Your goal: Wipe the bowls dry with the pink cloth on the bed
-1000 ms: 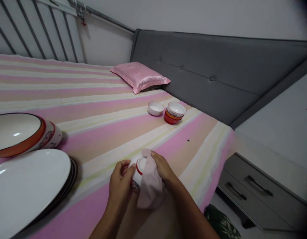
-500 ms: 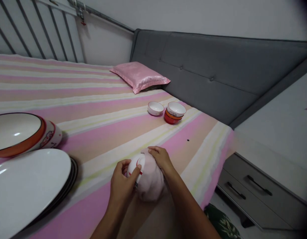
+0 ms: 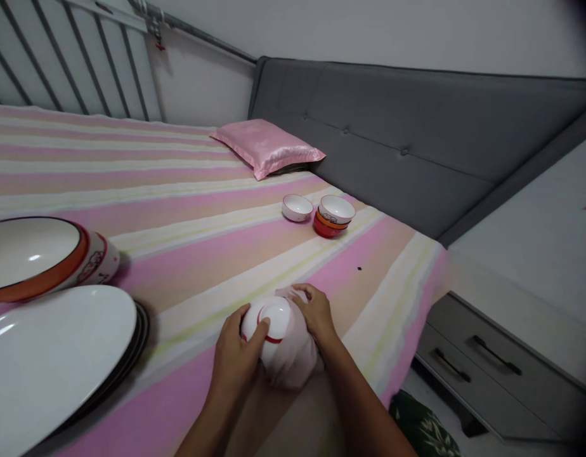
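Observation:
A white bowl (image 3: 277, 315) with a red ring is held with its base facing me, low over the near part of the bed. My left hand (image 3: 240, 349) grips its left side, the thumb lying across the base. A pale pink cloth (image 3: 295, 352) covers the bowl's right and lower sides. My right hand (image 3: 316, 314) pinches the cloth at the bowl's upper right. The bowl's inside is hidden from me.
Large bowls (image 3: 78, 254) and a stack of oval plates (image 3: 59, 343) stand at the left. Farther back are a small white bowl (image 3: 297, 208) and a stack of bowls (image 3: 332, 222). A pink pillow (image 3: 269, 146) lies by the grey headboard (image 3: 392, 120); a nightstand (image 3: 483, 362) is at right.
My right hand has drawn the cloth to the right, so more of the bowl's white base shows. My left hand keeps its grip on the bowl.

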Demonstrator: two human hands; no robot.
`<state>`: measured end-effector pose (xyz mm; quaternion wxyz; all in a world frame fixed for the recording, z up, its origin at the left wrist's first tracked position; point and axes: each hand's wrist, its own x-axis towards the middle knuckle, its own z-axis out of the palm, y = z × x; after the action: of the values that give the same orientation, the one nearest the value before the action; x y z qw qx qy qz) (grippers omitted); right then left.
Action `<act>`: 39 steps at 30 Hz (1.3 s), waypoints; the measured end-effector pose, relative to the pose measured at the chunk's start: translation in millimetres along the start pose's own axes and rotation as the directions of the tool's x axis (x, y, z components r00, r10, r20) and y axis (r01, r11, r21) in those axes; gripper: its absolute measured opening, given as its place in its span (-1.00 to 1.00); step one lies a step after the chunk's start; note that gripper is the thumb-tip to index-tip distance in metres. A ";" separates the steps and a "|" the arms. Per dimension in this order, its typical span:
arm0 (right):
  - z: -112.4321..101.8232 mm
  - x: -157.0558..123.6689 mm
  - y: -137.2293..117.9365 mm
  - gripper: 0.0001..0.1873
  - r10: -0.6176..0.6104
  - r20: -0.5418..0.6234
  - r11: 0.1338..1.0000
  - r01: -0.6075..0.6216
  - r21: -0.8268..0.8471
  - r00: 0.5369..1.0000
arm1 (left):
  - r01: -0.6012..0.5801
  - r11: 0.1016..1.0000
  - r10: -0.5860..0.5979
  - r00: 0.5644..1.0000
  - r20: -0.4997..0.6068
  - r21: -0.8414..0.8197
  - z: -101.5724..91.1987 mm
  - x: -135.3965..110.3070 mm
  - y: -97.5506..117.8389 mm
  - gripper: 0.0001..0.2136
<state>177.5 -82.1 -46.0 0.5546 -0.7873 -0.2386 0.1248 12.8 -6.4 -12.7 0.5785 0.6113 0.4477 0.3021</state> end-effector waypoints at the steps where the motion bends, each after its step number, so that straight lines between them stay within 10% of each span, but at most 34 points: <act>1: 0.3 -1.1 1.2 -0.73 -0.009 -0.003 1.000 0.009 0.006 1.000 | 0.000 1.000 0.000 1.000 0.000 0.001 -0.1 0.0 0.7 -0.53; 9: 3.6 -7.4 11.2 -0.36 -0.070 -0.130 0.992 0.083 0.098 0.989 | 0.022 0.999 -0.023 0.999 0.042 0.030 -1.4 -1.8 5.5 -0.57; 34: -0.8 -28.6 -14.4 -0.63 -0.174 -0.496 0.981 0.195 -0.011 0.851 | 0.015 1.000 -0.015 0.986 0.168 0.002 -7.6 2.4 2.7 -0.56; 39: -6.2 -34.5 -21.9 -0.69 -0.129 -0.368 0.985 0.161 0.057 0.921 | 0.009 1.000 -0.008 0.985 0.173 -0.006 -8.5 2.9 1.4 -0.55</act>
<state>145.6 -98.9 -25.7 0.6300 -0.7525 -0.1843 -0.0540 6.7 0.0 -10.5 0.6186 0.6311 0.3975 0.2471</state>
